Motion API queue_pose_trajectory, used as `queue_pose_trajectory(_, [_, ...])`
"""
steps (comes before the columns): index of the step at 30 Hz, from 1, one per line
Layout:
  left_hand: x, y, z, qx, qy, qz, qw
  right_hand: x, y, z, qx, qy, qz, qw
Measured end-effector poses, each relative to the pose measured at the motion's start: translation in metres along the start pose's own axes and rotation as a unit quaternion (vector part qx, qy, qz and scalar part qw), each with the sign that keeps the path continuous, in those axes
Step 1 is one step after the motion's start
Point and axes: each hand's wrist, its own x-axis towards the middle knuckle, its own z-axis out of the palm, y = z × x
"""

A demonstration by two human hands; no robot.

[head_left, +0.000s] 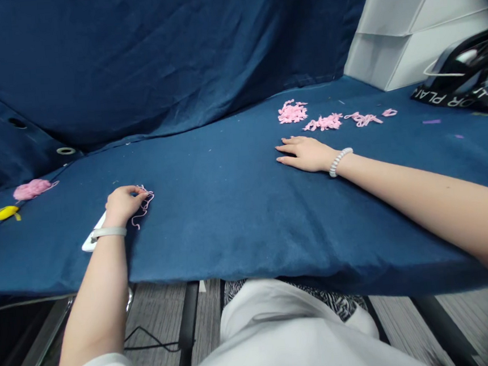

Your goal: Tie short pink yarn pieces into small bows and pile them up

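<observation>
My left hand (124, 204) is closed in a pinch on a few thin pink strands of yarn (141, 213) at the left of the blue-covered table. A white flat object (90, 241) lies partly hidden under that wrist; I cannot make out what it is. Palm down on the cloth, my right hand (303, 152) has its fingers spread and holds nothing. Just beyond it lie a pile of pink yarn pieces (292, 111), a second pile (325, 122), a looser bunch (364, 119) and a small loop (389, 113).
A pink yarn ball (32, 189) and a yellow object (5, 213) sit at the far left. White stacked boxes (399, 58) and a black bag with lettering (467, 92) stand at the back right. Purple scraps (432, 122) lie on the blue cloth (220, 208). A blue curtain (151, 54) hangs behind.
</observation>
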Motion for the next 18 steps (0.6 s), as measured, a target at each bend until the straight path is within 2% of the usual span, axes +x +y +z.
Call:
queue_pose_trajectory(6, [-0.003,0.004,-0.001,-0.040,0.063,-0.008,0.997,0.000,0.000,0.000,0.005,-0.001,-0.001,1.000])
queue_pose_trajectory(9, [-0.005,0.007,0.000,-0.117,0.105,-0.011,0.987,0.000,0.000,0.000,0.003,-0.001,-0.004,1.000])
queue_pose_trajectory(12, [-0.003,0.013,-0.005,-0.244,0.143,-0.017,0.959,-0.001,-0.001,-0.001,0.004,0.002,-0.004,1.000])
queue_pose_trajectory(15, [0.003,0.016,-0.027,-0.377,0.163,-0.023,0.912,-0.001,-0.001,-0.001,0.004,0.002,-0.003,1.000])
queue_pose_trajectory(18, [0.011,0.015,-0.060,-0.460,0.167,-0.012,0.872,-0.001,-0.002,-0.001,0.004,0.004,-0.005,1.000])
